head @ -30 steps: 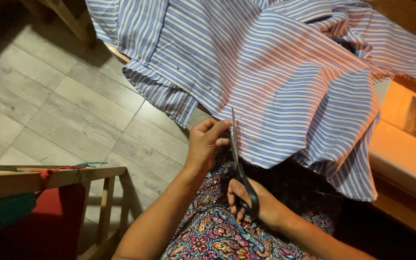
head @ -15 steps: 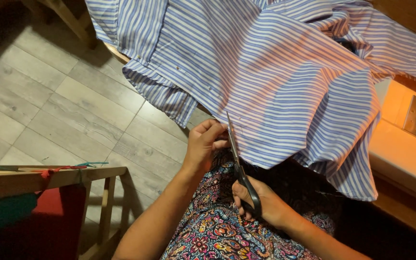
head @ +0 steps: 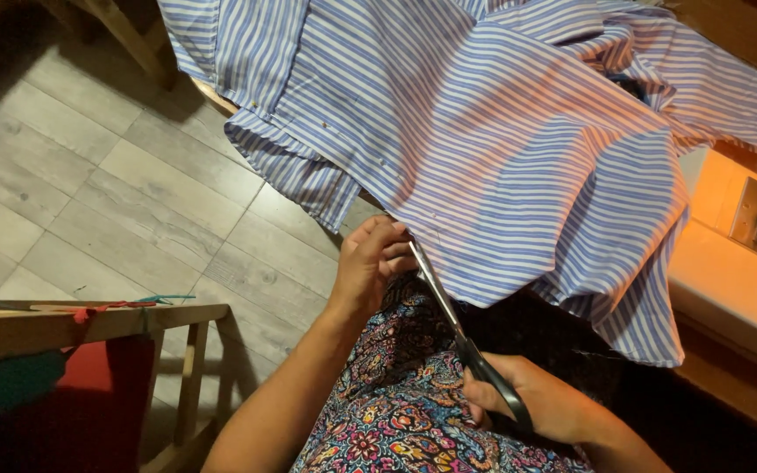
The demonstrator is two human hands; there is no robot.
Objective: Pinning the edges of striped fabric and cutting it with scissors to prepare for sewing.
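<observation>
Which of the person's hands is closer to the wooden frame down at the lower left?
The left. The left hand pinches the striped shirt's edge, on the side of the wooden frame. The right hand grips the scissors' handles farther right, away from it.

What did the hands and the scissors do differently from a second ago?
The right hand pulled its grip on the scissors back toward the body, so it sits lower in the view. The blade tips still meet the edge of the striped shirt by the left hand. The left hand kept pinching that edge in the same spot. Nothing was let go. The shirt and the wooden frame stayed put.
</observation>
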